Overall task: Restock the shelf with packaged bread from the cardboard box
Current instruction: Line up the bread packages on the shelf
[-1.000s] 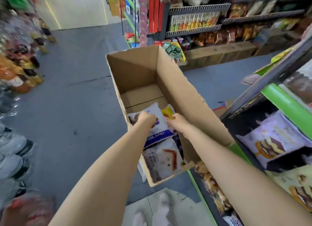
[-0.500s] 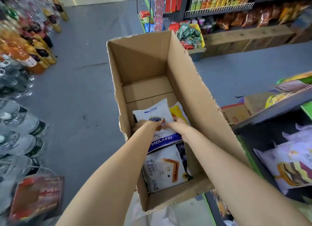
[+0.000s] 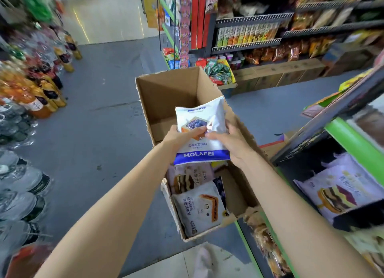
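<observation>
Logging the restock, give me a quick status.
Left hand and right hand both grip the MOLAFEI bread packet, lifted above the cardboard box. Shelf at right, nothing blocking.

The held bread packet (image 3: 201, 132) hides part of the cardboard box (image 3: 166, 90) floor and the tops of the packets beneath it. The shelf (image 3: 353, 136) is cut off at the right edge — its goods are blurred. The bottles (image 3: 41, 95) at left are smeared — labels unreadable.

left hand (image 3: 180, 137): gripping, arm outstretched | right hand (image 3: 233, 143): gripping, arm outstretched
</observation>
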Motion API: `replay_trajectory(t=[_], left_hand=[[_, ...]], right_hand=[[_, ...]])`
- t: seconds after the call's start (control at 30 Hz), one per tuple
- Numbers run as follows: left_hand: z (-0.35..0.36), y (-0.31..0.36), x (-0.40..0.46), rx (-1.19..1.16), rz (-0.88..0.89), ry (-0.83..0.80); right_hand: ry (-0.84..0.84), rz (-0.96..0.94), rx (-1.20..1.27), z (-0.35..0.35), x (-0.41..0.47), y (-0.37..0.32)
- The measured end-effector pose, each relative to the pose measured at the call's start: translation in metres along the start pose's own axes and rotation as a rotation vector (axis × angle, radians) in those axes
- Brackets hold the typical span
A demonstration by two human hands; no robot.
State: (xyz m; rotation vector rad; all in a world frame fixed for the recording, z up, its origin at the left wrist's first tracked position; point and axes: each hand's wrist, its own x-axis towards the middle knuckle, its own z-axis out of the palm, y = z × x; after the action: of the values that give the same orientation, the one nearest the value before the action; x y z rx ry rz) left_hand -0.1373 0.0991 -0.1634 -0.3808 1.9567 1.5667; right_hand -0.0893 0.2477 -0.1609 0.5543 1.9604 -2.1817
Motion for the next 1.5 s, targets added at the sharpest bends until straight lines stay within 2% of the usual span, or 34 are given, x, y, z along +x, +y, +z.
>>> replay_trajectory(t=[0.1,0.2,0.27,0.37,0.57,0.83,1.0,1.13,1.23,1.4,1.5], left_hand=[[0.001,0.005,-0.037,-0.065,0.131,-0.022],[0.003,0.004,-0.07,-0.066,0.25,-0.045],[0.007,0.0,-0.09,-0.087,0.314,-0.067],[0.017,-0.007,-0.119,-0.163,0.365,-0.11],[0.059,-0.014,-0.16,-0.145,0.268,-0.353],[0.148,-0.064,-0.204,-0.073,0.002,-0.697],[0.204,-0.105,-0.23,-0.031,0.049,-0.686],[0.236,-0.149,-0.254,-0.014,0.003,-0.784],[0.253,-0.179,-0.265,0.027,-0.025,-0.804],[0.284,-0.225,-0.265,0.143,0.294,-0.606],[0.305,-0.25,-0.258,0.172,0.398,-0.541]], right_hand=[[0.066,-0.096,0.06,0.004,-0.035,-0.01],[0.108,-0.053,0.317,0.006,-0.075,-0.016],[0.211,-0.102,0.399,0.001,-0.103,-0.017],[0.428,-0.269,0.375,-0.021,-0.143,-0.009],[0.572,-0.413,0.703,-0.066,-0.223,0.025],[0.645,-0.387,0.808,-0.113,-0.332,0.063],[0.631,-0.35,0.808,-0.14,-0.393,0.099],[0.835,-0.425,0.785,-0.156,-0.405,0.143],[0.951,-0.323,0.809,-0.166,-0.421,0.173],[1.113,-0.294,0.719,-0.202,-0.446,0.229],[1.237,-0.316,0.571,-0.23,-0.452,0.251]])
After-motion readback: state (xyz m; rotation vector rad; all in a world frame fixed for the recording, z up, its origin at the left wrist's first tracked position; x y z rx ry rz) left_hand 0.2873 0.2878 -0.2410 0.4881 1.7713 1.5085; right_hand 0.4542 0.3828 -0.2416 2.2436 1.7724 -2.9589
